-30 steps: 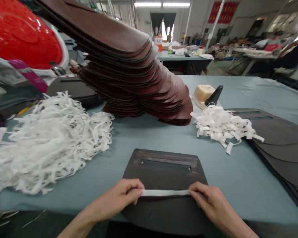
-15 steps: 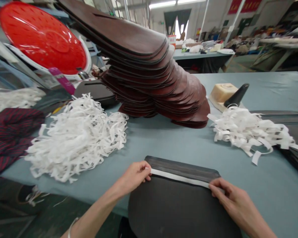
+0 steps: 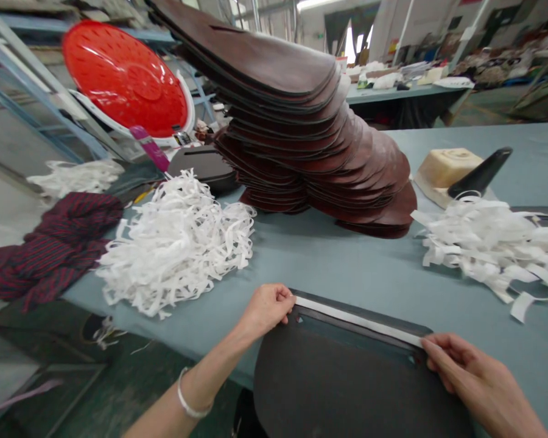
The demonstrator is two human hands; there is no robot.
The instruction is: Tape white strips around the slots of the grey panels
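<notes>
Pinched at either end between the closed thumb and fingers of the left hand (image 3: 268,311) and right hand (image 3: 474,372), a white strip (image 3: 358,319) stretches straight over the black panel (image 3: 347,386), between its slot (image 3: 356,338) and far edge. Aligning it there seems the step in hand; the next move likely calls for even tension, parallel to the slot.
</notes>
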